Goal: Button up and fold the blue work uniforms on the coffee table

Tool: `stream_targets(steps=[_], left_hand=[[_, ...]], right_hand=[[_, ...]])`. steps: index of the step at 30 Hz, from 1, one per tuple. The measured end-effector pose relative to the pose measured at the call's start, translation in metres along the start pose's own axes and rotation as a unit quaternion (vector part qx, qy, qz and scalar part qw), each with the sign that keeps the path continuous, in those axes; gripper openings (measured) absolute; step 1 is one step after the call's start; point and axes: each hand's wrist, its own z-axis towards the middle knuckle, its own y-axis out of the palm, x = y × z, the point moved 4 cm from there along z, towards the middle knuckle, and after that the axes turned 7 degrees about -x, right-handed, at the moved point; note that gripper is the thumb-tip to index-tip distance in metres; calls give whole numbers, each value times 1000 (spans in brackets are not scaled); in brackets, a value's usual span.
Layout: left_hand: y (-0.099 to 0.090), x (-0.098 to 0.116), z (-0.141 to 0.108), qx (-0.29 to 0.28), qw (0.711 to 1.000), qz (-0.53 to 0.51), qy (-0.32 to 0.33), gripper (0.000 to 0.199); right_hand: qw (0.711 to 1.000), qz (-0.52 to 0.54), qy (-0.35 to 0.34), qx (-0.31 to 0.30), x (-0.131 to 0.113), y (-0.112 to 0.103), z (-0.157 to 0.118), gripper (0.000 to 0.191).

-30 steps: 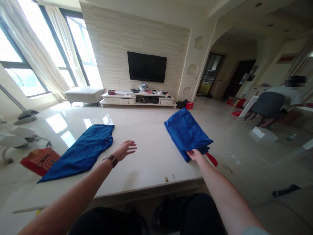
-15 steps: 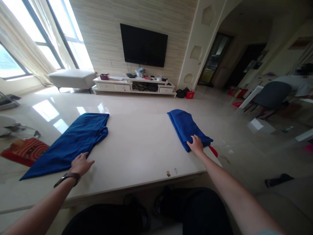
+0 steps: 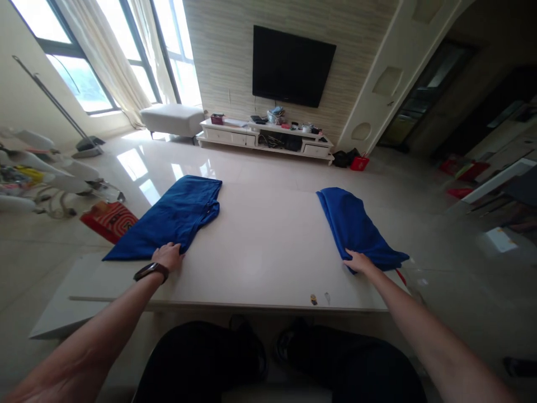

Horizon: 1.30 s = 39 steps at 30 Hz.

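Observation:
Two blue pieces of clothing lie on a white table (image 3: 255, 263). The left one, a blue garment (image 3: 168, 210), is spread in a long folded shape with a bunched part on its inner side. My left hand (image 3: 168, 257), wearing a dark wristband, is at its near edge, fingers curled against the fabric; the fingertips are partly hidden. On the table's right side rests a thicker folded blue garment (image 3: 352, 224). My right hand (image 3: 358, 262) has its near corner between thumb and fingers.
Two small stickers, one a yellow figure (image 3: 313, 299), are near the table's front edge. A red patterned bag (image 3: 109, 220) stands beyond the left end. Across the tiled floor are a low TV cabinet (image 3: 264, 140), a television (image 3: 292, 66), a grey-white bench (image 3: 173, 118) and a red bin (image 3: 359, 163).
My left hand has closed in on the left garment's near edge, its thumb drawn in. My right hand has shifted to the near corner of the right garment. The view has turned left.

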Motion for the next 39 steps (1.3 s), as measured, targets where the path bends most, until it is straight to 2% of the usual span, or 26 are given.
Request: stream_targets(steps=[3, 5, 8, 10, 11, 13, 15, 17, 19, 22, 24, 26, 27, 29, 31, 33, 36, 37, 39], left_hand=[[-1, 8, -3, -29, 998, 55, 31, 33], [1, 26, -13, -28, 999, 6, 38, 25], [12, 75, -39, -20, 983, -169, 64, 16], [23, 119, -63, -23, 946, -307, 97, 19], [29, 143, -76, -33, 927, -358, 110, 23], [42, 189, -103, -68, 893, -429, 119, 31], [47, 230, -131, -86, 870, -465, 138, 32], [43, 259, -155, -82, 838, -519, 147, 32], [28, 277, -176, -102, 791, -583, 156, 35], [-14, 288, -199, -172, 724, -635, 208, 38], [-50, 284, -208, -224, 704, -629, 239, 39], [-83, 274, -211, -244, 715, -606, 249, 41], [-98, 269, -212, -227, 732, -587, 260, 44], [-122, 265, -216, -163, 773, -530, 309, 55], [-135, 276, -230, -105, 793, -454, 392, 67], [-133, 301, -257, -90, 781, -373, 492, 68], [-107, 343, -306, -118, 743, -251, 609, 50], [-92, 354, -320, -135, 738, -216, 624, 46], [-59, 367, -340, -177, 748, -159, 620, 45]], right_hand=[[1000, 16, -8, 22, -21, -4, -16, 62], [997, 48, -38, 38, -47, -1, -31, 56], [987, 112, -117, 10, -97, 18, -61, 40], [975, 153, -153, -40, -133, 37, -86, 30], [966, 185, -166, -75, -151, 47, -99, 33], [904, 330, -181, -205, -188, 70, -128, 57], [850, 413, -205, -253, -224, 84, -154, 84], [820, 456, -236, -251, -257, 89, -174, 97], [811, 482, -265, -201, -282, 82, -187, 86], [806, 504, -300, -82, -301, 49, -199, 49], [800, 513, -309, -42, -303, 18, -209, 37], [793, 525, -306, -43, -297, -15, -223, 39], [790, 532, -301, -47, -292, -32, -234, 43], [793, 529, -297, -58, -280, -66, -261, 48], [809, 484, -321, -94, -269, -100, -297, 44], [822, 391, -382, -159, -264, -133, -340, 37], [813, 271, -464, -225, -258, -176, -401, 31], [806, 246, -481, -241, -255, -188, -417, 31], [800, 219, -497, -256, -246, -207, -442, 31]])
